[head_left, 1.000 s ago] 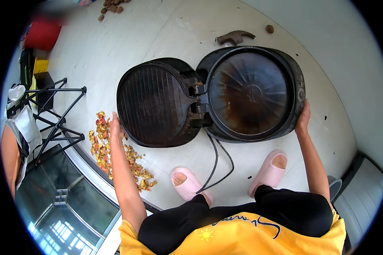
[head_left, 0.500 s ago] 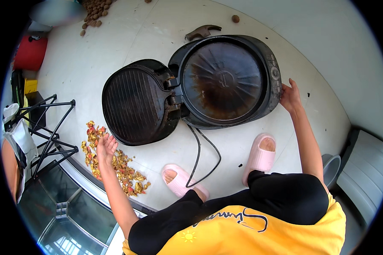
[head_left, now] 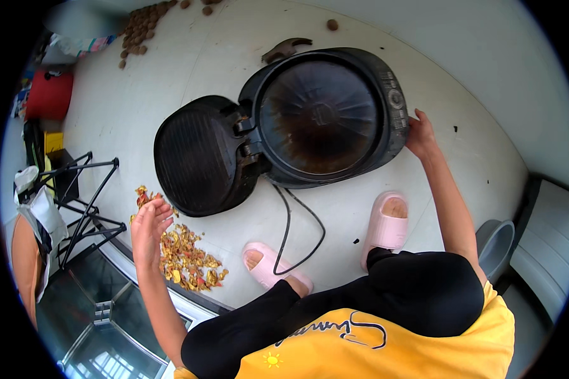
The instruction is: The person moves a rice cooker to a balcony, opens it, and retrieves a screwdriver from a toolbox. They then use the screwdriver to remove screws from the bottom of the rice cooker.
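Note:
An unfolded black electric griddle (head_left: 395,136) lies on the floor before me, its two round plates joined by a hinge. The ridged plate (head_left: 196,158) is on the left; the larger, brown-stained plate (head_left: 322,120) is on the right. My right hand (head_left: 422,136) grips the griddle's right edge beside the control panel, some fingers hidden by the rim. My left hand (head_left: 149,230) is open and holds nothing, fingers loosely bent, near the ridged plate and over a pile of yellow and reddish peel-like scraps (head_left: 186,256). A black cord (head_left: 291,234) loops toward my feet.
A claw hammer head (head_left: 286,49) shows behind the griddle. Brown round balls (head_left: 139,38) are heaped at the far left; a single ball (head_left: 332,24) lies farther right. A folding black frame (head_left: 85,196) stands left, a grey basin (head_left: 494,246) right. Pink slippers (head_left: 389,221) are on my feet.
The view has turned slightly. My left hand has shifted a little left and down, away from the ridged plate. My right hand stays at the griddle's edge.

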{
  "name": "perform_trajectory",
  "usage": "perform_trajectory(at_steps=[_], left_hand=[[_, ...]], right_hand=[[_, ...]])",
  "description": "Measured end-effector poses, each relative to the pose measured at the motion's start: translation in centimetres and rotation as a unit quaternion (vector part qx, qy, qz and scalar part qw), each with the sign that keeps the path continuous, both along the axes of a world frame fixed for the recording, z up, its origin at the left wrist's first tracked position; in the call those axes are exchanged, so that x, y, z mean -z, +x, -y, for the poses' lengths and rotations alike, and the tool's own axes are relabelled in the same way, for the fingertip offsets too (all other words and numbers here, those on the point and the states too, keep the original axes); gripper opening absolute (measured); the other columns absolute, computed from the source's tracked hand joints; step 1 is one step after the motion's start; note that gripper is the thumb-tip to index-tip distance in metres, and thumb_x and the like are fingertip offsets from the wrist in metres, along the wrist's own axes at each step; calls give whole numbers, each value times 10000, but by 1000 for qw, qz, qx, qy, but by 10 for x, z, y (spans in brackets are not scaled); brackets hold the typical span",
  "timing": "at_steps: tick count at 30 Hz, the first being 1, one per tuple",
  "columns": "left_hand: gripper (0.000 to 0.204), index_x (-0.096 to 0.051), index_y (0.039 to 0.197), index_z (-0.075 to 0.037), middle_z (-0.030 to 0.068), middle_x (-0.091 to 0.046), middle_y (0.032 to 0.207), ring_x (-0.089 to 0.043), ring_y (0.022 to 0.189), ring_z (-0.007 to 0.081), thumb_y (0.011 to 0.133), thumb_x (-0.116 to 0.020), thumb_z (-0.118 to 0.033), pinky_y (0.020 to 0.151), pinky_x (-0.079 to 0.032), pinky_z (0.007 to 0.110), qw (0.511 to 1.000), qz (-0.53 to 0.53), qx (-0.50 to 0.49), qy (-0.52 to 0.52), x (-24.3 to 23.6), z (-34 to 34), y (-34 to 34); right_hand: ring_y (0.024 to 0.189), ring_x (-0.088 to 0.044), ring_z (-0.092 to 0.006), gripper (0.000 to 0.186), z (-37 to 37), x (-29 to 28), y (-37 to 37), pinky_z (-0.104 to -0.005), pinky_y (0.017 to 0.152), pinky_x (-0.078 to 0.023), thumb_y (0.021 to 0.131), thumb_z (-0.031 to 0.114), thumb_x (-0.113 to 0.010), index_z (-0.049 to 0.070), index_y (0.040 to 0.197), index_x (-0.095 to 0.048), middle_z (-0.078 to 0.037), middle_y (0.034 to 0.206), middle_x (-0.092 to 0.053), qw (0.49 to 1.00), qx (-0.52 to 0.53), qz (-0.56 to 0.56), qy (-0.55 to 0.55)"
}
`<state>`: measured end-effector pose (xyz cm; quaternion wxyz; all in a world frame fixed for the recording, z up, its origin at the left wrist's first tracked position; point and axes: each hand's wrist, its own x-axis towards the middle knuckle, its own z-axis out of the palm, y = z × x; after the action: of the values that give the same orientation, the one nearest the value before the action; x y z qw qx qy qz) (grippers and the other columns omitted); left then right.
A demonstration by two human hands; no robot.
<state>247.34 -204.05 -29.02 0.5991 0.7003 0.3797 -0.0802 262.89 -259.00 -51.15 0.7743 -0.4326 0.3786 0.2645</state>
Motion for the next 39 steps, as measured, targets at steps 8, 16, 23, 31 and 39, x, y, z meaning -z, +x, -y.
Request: perform_trajectory(at_steps=[8, 16, 23, 31, 39], left_hand=[[227, -581, 995, -1, 71, -627, 880, -599, 820, 124, 917, -457, -174, 761, -466, 246, 966, -46, 252, 29, -35, 89, 30], [196, -585, 994, 23, 66, -614, 906, -576, 886, 125, 891, -495, -118, 810, -446, 258, 938, -55, 343, -13, -40, 155, 40], [210, -583, 1004, 15, 71, -624, 891, -591, 863, 128, 903, -481, -137, 800, -455, 261, 935, -55, 351, 2, -33, 164, 37], [224, -574, 1010, 23, 80, -615, 911, -589, 886, 144, 903, -488, -154, 813, -454, 276, 922, -65, 379, -31, -30, 174, 32], [218, -582, 994, 36, 98, -622, 888, -595, 871, 136, 879, -491, -125, 775, -459, 261, 925, -84, 367, -44, -16, 175, 22]], right_hand=[[814, -501, -194, 433, -11, -5, 0, -346, 765, -393, 866, 448, -357, 69, 849, -566, -69, 847, -582, 997, 3, 15, -82], [596, -469, -130, 258, -23, -8, 0, -289, 582, -368, 823, 361, -487, 149, 680, -523, 20, 615, -509, 989, 65, 62, -115], [565, -447, -99, 202, -21, -13, -5, -283, 545, -348, 797, 311, -510, 152, 672, -521, 39, 601, -480, 987, 46, 72, -134], [685, -500, -105, 186, -12, -13, -9, -291, 643, -381, 812, 295, -476, 137, 763, -562, 26, 707, -538, 988, 1, 104, -114], [813, -516, -146, 329, -3, -21, -19, -323, 750, -392, 839, 388, -425, 95, 913, -556, -18, 869, -571, 992, -66, 65, -87]])
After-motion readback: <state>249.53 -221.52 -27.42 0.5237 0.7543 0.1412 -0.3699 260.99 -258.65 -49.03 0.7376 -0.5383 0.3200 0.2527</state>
